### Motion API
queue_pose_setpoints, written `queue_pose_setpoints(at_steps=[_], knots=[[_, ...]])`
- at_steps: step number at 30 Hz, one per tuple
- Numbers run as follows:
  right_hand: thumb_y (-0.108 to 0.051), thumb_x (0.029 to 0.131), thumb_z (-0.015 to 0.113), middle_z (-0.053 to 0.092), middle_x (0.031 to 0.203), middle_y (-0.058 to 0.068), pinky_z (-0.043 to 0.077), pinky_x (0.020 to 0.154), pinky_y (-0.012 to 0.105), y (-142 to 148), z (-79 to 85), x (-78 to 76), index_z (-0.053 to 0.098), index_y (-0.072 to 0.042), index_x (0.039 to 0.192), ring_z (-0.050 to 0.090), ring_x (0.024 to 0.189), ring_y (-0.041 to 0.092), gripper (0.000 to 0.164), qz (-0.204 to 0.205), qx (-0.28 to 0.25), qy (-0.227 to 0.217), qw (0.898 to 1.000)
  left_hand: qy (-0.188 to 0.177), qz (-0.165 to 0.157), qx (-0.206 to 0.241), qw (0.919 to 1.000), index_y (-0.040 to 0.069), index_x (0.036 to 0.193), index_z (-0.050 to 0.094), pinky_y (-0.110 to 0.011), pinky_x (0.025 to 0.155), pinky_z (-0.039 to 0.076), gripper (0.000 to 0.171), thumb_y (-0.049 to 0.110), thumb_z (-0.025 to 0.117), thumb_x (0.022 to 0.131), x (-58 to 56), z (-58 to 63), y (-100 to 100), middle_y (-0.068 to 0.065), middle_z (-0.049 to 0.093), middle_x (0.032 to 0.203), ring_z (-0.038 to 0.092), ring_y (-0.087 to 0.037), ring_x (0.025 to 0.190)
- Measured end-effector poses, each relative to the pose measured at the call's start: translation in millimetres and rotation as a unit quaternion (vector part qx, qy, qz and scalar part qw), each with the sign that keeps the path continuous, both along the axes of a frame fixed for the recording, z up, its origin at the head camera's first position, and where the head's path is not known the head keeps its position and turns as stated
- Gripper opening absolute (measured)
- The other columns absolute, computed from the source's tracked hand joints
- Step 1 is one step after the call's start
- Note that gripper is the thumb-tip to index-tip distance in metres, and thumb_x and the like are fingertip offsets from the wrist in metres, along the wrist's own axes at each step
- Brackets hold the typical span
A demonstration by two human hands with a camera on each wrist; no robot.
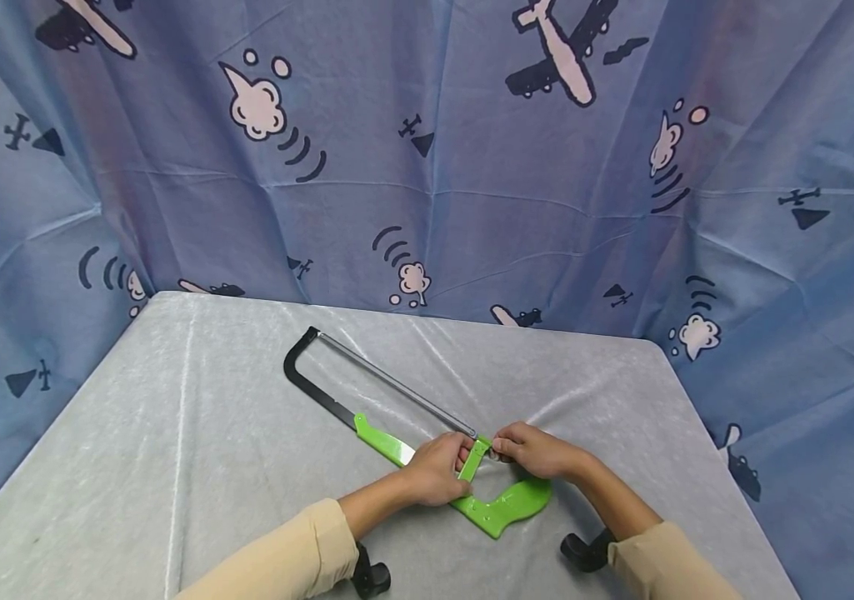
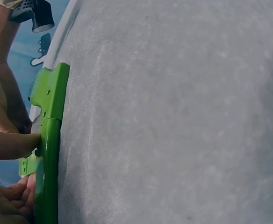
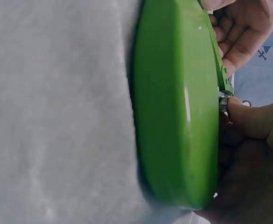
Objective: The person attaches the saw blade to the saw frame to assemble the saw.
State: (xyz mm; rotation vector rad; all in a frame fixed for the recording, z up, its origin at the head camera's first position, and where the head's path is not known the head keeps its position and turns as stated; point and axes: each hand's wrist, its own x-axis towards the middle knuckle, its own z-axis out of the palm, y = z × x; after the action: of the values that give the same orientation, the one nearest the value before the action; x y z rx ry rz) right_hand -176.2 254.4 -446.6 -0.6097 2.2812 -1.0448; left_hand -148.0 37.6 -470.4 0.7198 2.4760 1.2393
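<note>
A hacksaw point(image 1: 385, 439) with a green handle point(image 1: 520, 502) and a black front frame point(image 1: 319, 396) lies slantwise on the table. Its grey blade point(image 1: 397, 385) runs along the far side, from the black tip to the green bracket. My left hand point(image 1: 434, 471) grips the green frame near the handle, the thumb point(image 2: 17, 144) on its near edge. At the bracket's blade end, my right hand point(image 1: 535, 450) pinches a small metal wing nut point(image 3: 224, 101). The right fingers partly hide the nut; the green handle blocks much of the right wrist view.
A pale grey cloth covers the table point(image 1: 247, 517). Behind it and at both sides hangs a blue curtain point(image 1: 471, 225) printed with planes. Black wrist devices point(image 1: 586, 552) sit under both forearms.
</note>
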Motion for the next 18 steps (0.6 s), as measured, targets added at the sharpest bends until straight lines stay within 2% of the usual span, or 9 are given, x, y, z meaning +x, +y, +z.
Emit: queue_pose_setpoints(at_steps=[10, 18], knots=[[-0.006, 0.106, 0.039, 0.039, 0.065, -0.003, 0.033, 0.057, 0.024, 1.4, -0.7, 0.1, 0.056, 0.005, 0.078, 0.036, 0.057, 0.008, 0.034, 0.000, 0.000, -0.006, 1.000, -0.003, 0.001, 0.008, 1.0000, 0.000, 0.114, 0.060, -0.020, 0.074, 0.042, 0.049, 0.002, 0.079, 0.070, 1.5, 3.1, 0.0, 0.001, 0.056, 0.088, 0.050, -0.004, 0.079], [-0.009, 0.105, 0.045, 0.044, 0.066, -0.004, 0.038, 0.058, 0.024, -0.6, -9.7, 5.5, 0.063, 0.002, 0.084, 0.041, 0.058, 0.007, 0.030, -0.040, 0.000, 0.039, 0.998, -0.012, -0.001, 0.003, 0.9999, 0.000, 0.114, 0.060, -0.020, 0.074, 0.042, 0.048, 0.003, 0.079, 0.070, 0.3, 1.2, -1.6, 0.002, 0.056, 0.089, 0.051, -0.006, 0.080]])
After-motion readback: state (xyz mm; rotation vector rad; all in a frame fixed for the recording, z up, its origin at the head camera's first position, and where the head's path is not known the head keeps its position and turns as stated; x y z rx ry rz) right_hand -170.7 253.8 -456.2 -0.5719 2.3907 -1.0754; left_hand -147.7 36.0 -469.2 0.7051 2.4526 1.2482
